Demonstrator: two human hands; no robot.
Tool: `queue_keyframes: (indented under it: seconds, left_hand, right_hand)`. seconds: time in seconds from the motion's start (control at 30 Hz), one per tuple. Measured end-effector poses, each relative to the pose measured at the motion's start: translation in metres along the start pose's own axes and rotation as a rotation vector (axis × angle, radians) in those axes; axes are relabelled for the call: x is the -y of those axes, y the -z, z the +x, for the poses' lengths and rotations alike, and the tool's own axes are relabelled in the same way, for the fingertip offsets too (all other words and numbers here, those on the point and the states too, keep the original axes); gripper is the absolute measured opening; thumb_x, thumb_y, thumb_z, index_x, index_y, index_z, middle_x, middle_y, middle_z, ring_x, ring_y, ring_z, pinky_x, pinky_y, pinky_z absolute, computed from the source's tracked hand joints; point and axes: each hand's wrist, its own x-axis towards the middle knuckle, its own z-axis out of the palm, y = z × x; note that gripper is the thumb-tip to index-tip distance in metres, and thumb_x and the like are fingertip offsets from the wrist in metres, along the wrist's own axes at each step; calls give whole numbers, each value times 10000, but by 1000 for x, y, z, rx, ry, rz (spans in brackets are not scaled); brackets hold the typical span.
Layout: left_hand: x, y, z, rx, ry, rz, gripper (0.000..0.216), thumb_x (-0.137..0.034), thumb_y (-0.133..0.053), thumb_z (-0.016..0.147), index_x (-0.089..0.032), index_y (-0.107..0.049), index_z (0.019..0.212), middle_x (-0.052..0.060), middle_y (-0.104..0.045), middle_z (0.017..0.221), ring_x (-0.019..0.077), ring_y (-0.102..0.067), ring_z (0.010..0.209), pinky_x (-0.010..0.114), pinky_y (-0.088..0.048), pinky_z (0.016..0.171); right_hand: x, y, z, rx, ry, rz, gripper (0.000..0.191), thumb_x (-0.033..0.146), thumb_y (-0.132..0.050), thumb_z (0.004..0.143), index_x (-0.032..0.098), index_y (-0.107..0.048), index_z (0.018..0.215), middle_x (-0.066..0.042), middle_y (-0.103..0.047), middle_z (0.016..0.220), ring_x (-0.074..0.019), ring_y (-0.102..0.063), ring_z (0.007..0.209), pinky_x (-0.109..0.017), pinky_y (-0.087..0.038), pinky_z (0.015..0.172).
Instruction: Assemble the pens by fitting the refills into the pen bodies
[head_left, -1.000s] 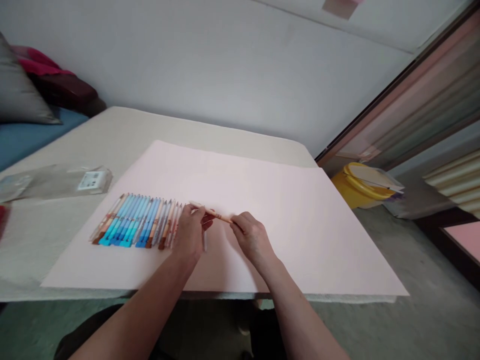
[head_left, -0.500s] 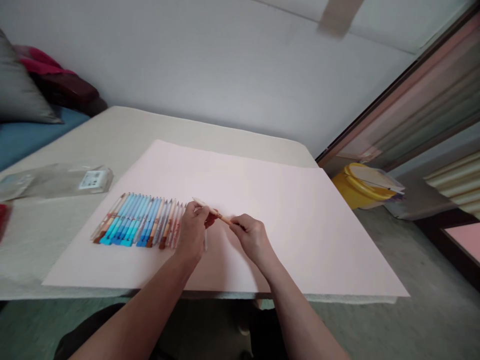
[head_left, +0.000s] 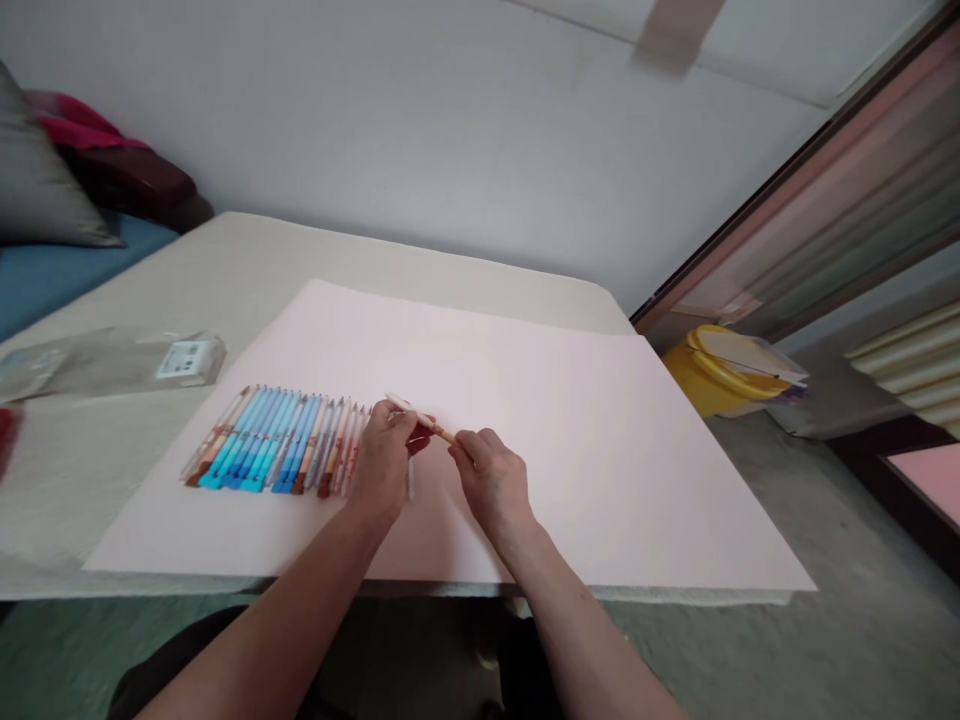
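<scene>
Between my two hands, over the pale pink sheet (head_left: 585,460), is a cream and light-orange pen (head_left: 424,420). My left hand (head_left: 386,450) pinches its whitish end, which points up to the left. The fingers of my right hand (head_left: 491,475) are closed round the orange end and hide its tip. Below and left of my hands lies a row of pens (head_left: 277,440) side by side, in blue, turquoise, cream, brown and clear tones. My left hand covers the row's right part; a thin pale pen (head_left: 411,478) shows just beside it.
A clear plastic packet (head_left: 112,362) with a white label lies on the cream-covered table (head_left: 375,255) at left. A red thing (head_left: 7,430) is cut off by the left edge. A yellow bucket (head_left: 705,375) stands on the floor at right, and a grey cushion (head_left: 45,180) rests far left.
My right hand has shifted slightly left, nearer my left hand, and its grip has turned a little on the pen. My left hand has hardly moved.
</scene>
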Motion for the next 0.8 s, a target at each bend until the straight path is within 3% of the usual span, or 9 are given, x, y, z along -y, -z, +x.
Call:
queue_keyframes:
  seconds: [0.13,0.27,0.4,0.53,0.63,0.7,0.8]
  left_hand:
    - [0,1,1,4,4,6,149,-297,-605,738,-182,-528,794,53,-670,802,163,-629,768,318,-466,742]
    - [-3,0,3,-38,-15,42,209,-346,-630,741,-165,-539,788,59,-664,754,162,-628,728,336,-481,749]
    - [-7,-1,4,-15,14,6,192,-292,-635,733,-161,-540,835,70,-675,762,178,-645,747,360,-493,766]
    - [-8,2,4,95,80,-55,198,-264,-605,757,-172,-523,913,86,-688,825,196,-657,800,388,-498,790]
    - [-8,2,4,145,109,-57,154,-263,-585,773,-172,-512,873,107,-691,873,205,-657,837,380,-497,790]
    - [-8,2,3,152,120,-59,138,-256,-582,770,-173,-502,845,114,-690,895,206,-656,839,372,-498,778]
    - [-8,0,3,120,117,-57,131,-237,-588,756,-175,-505,836,101,-685,882,190,-649,811,366,-497,773]
  right_hand:
    - [2,1,0,30,14,-78,119,268,-514,876,240,-629,863,-24,-587,788,-126,-510,608,-232,-251,507]
    - [4,0,1,39,26,30,127,256,-510,870,236,-636,867,-22,-592,786,-127,-511,626,-233,-287,535]
    - [5,0,3,123,-113,444,158,265,-533,828,205,-645,735,-1,-567,662,-119,-477,593,-237,-312,538]
    - [4,6,6,442,-418,1044,252,374,-567,785,152,-652,704,15,-526,560,-63,-308,424,-231,-197,422]
    - [4,8,7,585,-522,1321,297,408,-595,761,116,-652,767,0,-551,580,-37,-276,390,-223,-144,396]
    - [6,6,6,575,-534,1346,292,406,-598,762,118,-630,800,-9,-577,599,-34,-293,382,-214,-142,389]
    - [8,0,4,443,-506,1194,203,353,-553,790,156,-581,829,-1,-607,624,-50,-346,389,-200,-196,389]
